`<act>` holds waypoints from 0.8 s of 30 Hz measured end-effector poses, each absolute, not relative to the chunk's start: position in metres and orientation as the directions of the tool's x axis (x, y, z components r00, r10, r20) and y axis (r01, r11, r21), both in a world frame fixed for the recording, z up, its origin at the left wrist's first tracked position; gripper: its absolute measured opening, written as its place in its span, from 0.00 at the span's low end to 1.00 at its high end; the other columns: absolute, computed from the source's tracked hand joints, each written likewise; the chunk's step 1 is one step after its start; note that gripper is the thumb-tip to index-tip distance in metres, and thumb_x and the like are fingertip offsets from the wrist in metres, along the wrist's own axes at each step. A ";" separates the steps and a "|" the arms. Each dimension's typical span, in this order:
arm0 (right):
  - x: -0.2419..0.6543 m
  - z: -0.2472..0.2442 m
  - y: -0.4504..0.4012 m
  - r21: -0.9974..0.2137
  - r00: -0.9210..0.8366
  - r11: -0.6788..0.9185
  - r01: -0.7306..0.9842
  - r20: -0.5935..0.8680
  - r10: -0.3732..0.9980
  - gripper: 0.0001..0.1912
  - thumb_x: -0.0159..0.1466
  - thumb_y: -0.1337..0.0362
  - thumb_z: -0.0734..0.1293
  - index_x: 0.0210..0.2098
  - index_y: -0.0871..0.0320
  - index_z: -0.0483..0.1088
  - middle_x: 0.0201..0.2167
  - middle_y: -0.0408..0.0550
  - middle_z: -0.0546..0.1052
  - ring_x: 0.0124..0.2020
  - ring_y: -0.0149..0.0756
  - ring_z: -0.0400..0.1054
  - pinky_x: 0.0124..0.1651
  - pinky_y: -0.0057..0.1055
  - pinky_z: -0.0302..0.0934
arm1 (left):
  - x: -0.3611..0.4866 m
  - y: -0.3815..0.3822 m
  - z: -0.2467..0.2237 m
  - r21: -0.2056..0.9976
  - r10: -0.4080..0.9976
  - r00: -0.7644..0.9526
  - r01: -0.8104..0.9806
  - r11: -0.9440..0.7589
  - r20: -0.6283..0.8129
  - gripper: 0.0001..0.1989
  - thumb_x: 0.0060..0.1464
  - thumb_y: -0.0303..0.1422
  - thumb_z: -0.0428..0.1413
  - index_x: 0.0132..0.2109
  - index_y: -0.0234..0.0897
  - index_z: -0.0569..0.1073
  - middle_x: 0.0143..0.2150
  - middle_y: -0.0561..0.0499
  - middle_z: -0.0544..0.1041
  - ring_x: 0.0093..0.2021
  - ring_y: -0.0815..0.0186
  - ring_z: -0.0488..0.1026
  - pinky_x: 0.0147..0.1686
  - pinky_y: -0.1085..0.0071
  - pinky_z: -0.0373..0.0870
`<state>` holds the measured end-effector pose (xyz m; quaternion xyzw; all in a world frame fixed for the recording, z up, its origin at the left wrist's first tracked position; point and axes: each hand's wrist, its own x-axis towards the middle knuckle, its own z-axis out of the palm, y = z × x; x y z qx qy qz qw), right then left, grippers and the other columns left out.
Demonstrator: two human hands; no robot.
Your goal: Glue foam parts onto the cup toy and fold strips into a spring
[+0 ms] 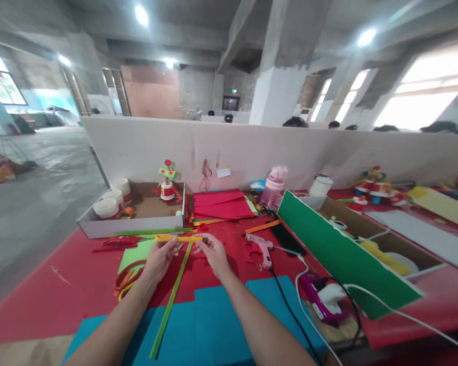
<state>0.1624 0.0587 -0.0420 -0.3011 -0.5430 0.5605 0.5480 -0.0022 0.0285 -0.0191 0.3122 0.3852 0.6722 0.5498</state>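
Note:
A yellow paper strip (pixel 183 238) is stretched level between my hands above the red-covered table. My left hand (pixel 160 260) pinches its left end, where the strip looks folded or curled back on itself. The right end is pinched in the fingers of my right hand (pixel 212 253). Below them a long green paper strip (pixel 171 305) lies slanting toward me, partly over blue sheets (pixel 221 315). Beside my left wrist are an orange ring-shaped item (pixel 129 274) and a light green sheet (pixel 127 258). To the right of my right hand rests a pink glue gun (pixel 262 248).
A cardboard tray (pixel 132 223) holds paper cups (pixel 107 207) and a paper-cup figure (pixel 167 188). Red sheets (pixel 219 204) lie behind my hands. On the right stand a pink bottle (pixel 274 187), a green-sided box (pixel 339 249) and a purple power strip (pixel 322 300) with trailing cords.

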 end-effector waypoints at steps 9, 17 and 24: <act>0.157 -0.043 0.058 -0.925 -0.153 0.163 -0.344 0.226 0.962 0.15 0.57 0.52 0.68 0.39 0.55 0.73 0.25 0.40 0.72 0.24 0.31 0.69 0.32 0.29 0.67 | 0.003 0.028 -0.019 0.856 0.981 -0.176 -0.517 -0.020 -0.084 0.14 0.36 0.31 0.69 0.29 0.30 0.73 0.23 0.54 0.72 0.21 0.76 0.66 0.19 0.81 0.64; 0.153 -0.048 0.059 -0.937 -0.093 0.213 -0.277 0.247 0.965 0.13 0.59 0.54 0.66 0.38 0.55 0.74 0.24 0.41 0.73 0.25 0.33 0.71 0.33 0.29 0.66 | 0.004 0.030 -0.022 0.895 0.986 -0.168 -0.442 -0.059 -0.018 0.12 0.41 0.32 0.67 0.29 0.31 0.73 0.23 0.55 0.71 0.21 0.76 0.66 0.20 0.81 0.64; 0.154 -0.047 0.060 -0.940 -0.085 0.159 -0.301 0.192 0.978 0.14 0.57 0.51 0.68 0.33 0.56 0.74 0.24 0.41 0.74 0.24 0.33 0.70 0.30 0.28 0.66 | 0.006 0.031 -0.021 0.887 0.988 -0.153 -0.459 -0.050 -0.024 0.13 0.39 0.32 0.68 0.29 0.32 0.72 0.22 0.56 0.70 0.21 0.76 0.65 0.20 0.80 0.64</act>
